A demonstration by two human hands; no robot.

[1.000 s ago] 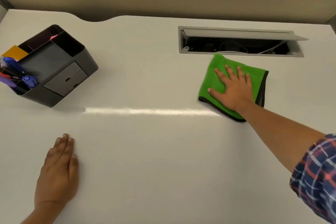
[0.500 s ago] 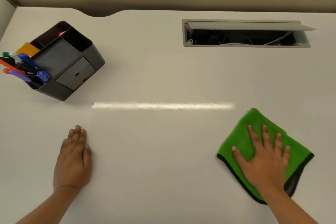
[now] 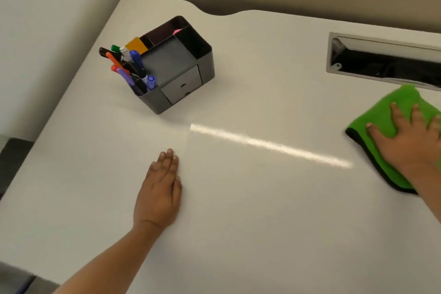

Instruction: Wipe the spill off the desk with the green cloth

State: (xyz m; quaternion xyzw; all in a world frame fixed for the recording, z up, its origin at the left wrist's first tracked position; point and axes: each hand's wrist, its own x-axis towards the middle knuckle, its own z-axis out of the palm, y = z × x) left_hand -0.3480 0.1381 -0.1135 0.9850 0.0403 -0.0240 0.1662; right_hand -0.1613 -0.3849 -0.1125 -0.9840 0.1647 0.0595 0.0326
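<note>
White desk (image 3: 238, 222): organizer (image 3: 176, 71), green cloth (image 3: 386, 114).

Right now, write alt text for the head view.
A right hand presses flat on a green cloth on a white desk, near a cable slot. The left hand rests flat, before a black pen organizer.

one head view looks steeply down, close over the desk (image 3: 238, 222), angled left.

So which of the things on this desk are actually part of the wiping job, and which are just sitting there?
Part of the job:
- green cloth, under the flat right hand
- desk; I cannot make out a spill on it
- left hand, flat on the desk

Just sitting there:
- black organizer with pens
- open cable slot
</note>
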